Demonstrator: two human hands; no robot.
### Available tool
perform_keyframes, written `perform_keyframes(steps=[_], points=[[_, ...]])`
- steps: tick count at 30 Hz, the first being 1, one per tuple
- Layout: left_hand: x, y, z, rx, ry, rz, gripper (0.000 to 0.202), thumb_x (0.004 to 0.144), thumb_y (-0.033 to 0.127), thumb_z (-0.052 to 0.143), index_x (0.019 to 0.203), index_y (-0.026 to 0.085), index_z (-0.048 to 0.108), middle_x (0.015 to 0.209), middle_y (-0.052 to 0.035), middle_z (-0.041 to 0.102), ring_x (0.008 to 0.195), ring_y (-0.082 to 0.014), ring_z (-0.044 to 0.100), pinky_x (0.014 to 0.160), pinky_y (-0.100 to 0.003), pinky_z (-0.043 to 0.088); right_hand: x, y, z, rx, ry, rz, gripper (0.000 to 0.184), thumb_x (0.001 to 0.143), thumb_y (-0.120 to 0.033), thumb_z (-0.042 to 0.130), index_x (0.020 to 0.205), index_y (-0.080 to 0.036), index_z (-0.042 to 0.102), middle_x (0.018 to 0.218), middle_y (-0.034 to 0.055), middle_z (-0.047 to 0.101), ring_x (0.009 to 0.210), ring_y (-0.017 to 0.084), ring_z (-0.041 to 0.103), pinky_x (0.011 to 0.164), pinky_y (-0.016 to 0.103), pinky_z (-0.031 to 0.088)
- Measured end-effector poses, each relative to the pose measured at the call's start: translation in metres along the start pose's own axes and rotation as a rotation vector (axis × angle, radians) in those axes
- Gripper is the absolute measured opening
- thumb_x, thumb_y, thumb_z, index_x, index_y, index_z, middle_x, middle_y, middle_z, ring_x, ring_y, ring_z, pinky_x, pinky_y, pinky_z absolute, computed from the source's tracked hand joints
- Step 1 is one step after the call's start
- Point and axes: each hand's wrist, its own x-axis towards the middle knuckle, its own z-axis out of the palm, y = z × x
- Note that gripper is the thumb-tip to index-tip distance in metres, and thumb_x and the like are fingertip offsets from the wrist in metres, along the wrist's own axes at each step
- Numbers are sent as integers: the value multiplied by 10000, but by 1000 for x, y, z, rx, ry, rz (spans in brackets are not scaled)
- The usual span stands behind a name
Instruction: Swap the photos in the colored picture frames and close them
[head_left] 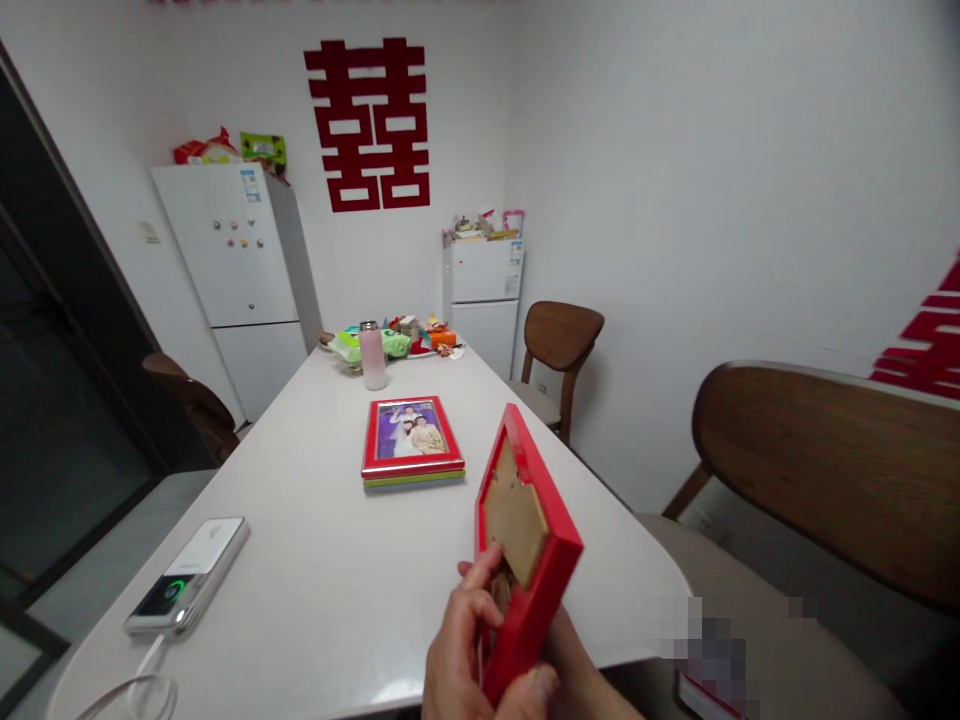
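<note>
I hold a red picture frame (525, 545) upright over the near edge of the white table (315, 570), its brown cardboard back facing me. My left hand (459, 640) grips the frame's left side, thumb on the backing. My right hand (559, 675) is behind and under the frame's lower right, mostly hidden, fingers wrapped on its edge. Farther up the table lies a stack of frames (411, 442): a red one with a photo on top, a green one beneath.
A power bank (187, 575) with a white cable lies at the table's left near corner. A pink bottle (372, 355) and cluttered items stand at the far end. Wooden chairs (825, 470) flank the table; two white fridges (232, 270) stand by the back wall.
</note>
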Motion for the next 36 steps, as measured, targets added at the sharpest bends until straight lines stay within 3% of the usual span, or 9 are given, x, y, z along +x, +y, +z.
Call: perform_keyframes(steps=[3, 6, 9, 13, 19, 26, 29, 32, 36], points=[[16, 8, 12, -173, 77, 8, 280, 679, 279, 562, 900, 202, 409, 1164, -106, 481, 1048, -259, 464, 844, -370, 406, 5, -12, -17, 255, 179, 156, 455, 791, -429, 367, 1205, -242, 351, 871, 23, 639, 738, 204, 606, 595, 334, 490], [40, 15, 15, -330, 141, -56, 549, 685, 239, 564, 1136, 208, 252, 1086, -86, 537, 951, -207, 539, 816, -331, 440, 22, -20, -58, 328, 319, 299, 621, 742, -384, 441, 1289, -222, 195, 865, 22, 657, 669, 199, 626, 556, 319, 496], [61, 3, 16, -402, 86, -123, 570, 665, 195, 565, 1154, 168, 273, 1138, -104, 510, 968, -201, 535, 823, -309, 444, 47, -18, -109, 43, 298, 349, 571, 751, -360, 403, 1277, -196, 255, 815, 28, 673, 608, 192, 633, 531, 303, 495], [78, -36, 27, -118, -27, -161, 531, 636, 72, 517, 1138, 144, 358, 1181, -97, 489, 1025, -183, 502, 820, -279, 445, 84, -5, -162, -513, 276, 299, 512, 750, -314, 390, 1209, -89, 382, 847, 81, 670, 672, 187, 633, 577, 273, 485], [91, -71, 37, 177, -49, -174, 408, 611, 63, 534, 1003, 174, 512, 1025, -49, 590, 909, -200, 545, 802, -330, 426, 115, 13, -188, -818, 250, 245, 347, 666, -291, 502, 957, -139, 613, 851, 65, 671, 781, 211, 607, 646, 259, 440], [90, -67, 36, 274, -4, -198, 398, 545, 71, 598, 922, 196, 566, 986, -49, 597, 958, -253, 486, 868, -367, 337, 120, 14, -185, -1104, 220, 221, 320, 678, -310, 482, 925, -172, 631, 813, 88, 669, 752, 234, 601, 615, 285, 419], [90, -71, 23, 205, 59, -243, 447, 524, 85, 645, 952, 181, 559, 1019, -65, 586, 981, -255, 477, 888, -366, 320, 122, 5, -168, -1196, 195, 126, 319, 696, -297, 464, 926, -146, 624, 808, 120, 655, 779, 253, 582, 682, 324, 406], [97, -79, -5, 99, 194, -328, 434, 609, 143, 637, 1022, 142, 509, 1068, -103, 548, 1003, -240, 472, 896, -370, 316, 126, -4, -122, -1228, 132, -62, 356, 737, -273, 417, 1028, -125, 557, 999, 132, 590, 943, 246, 506, 828, 358, 338], [106, -84, -49, -96, 355, -446, 289, 784, 249, 512, 1049, 143, 470, 1059, -79, 518, 934, -196, 513, 799, -374, 410, 137, -7, -32, -1164, -131, -302, 350, 712, -288, 499, 1046, -190, 533, 1038, 61, 567, 969, 187, 475, 852, 306, 330]])
